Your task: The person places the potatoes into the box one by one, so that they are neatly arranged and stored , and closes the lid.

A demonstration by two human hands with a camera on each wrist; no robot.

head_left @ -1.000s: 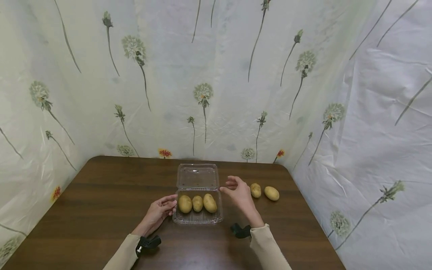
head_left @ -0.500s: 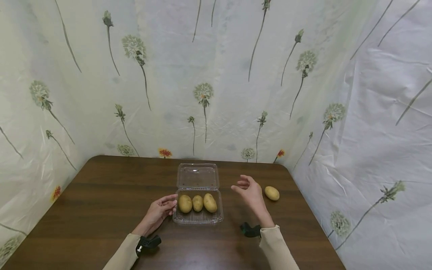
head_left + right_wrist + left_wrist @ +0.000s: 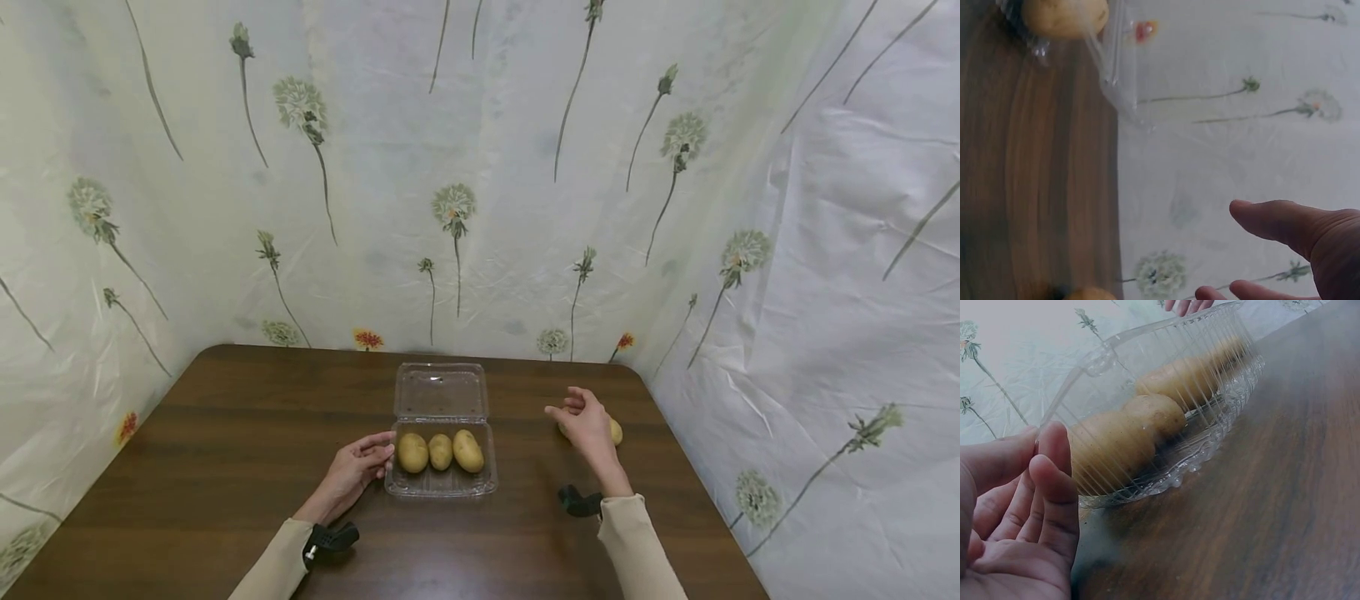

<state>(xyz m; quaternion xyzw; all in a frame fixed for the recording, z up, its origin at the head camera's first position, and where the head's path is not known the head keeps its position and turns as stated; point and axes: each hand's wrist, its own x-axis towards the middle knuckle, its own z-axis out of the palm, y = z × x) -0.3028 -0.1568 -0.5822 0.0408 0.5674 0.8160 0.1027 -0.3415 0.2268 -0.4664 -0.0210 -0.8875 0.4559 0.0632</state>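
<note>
A clear plastic clamshell box [image 3: 480, 486] stands on the table with its lid [image 3: 441, 393] raised back. Three potatoes lie in a row inside it: a left one [image 3: 412, 453], a smaller middle one [image 3: 440, 452] and a right one [image 3: 468, 452]. My left hand [image 3: 348, 477] pinches the box's left rim between thumb and fingers; the left wrist view shows this grip closely. Over two loose potatoes at the right hovers my right hand [image 3: 591, 432], thumb and fingers apart, holding nothing. It largely hides those potatoes; one potato [image 3: 617, 432] shows past its edge.
The brown wooden table [image 3: 247, 450] reaches back to a hanging white curtain [image 3: 510, 250] printed with dandelions, which also runs along both sides. Each wrist wears a black mount, such as the left strap [image 3: 330, 539].
My right hand has moved right, away from the box and over the loose potatoes, covering most of them. The left hand and the box have stayed in place.
</note>
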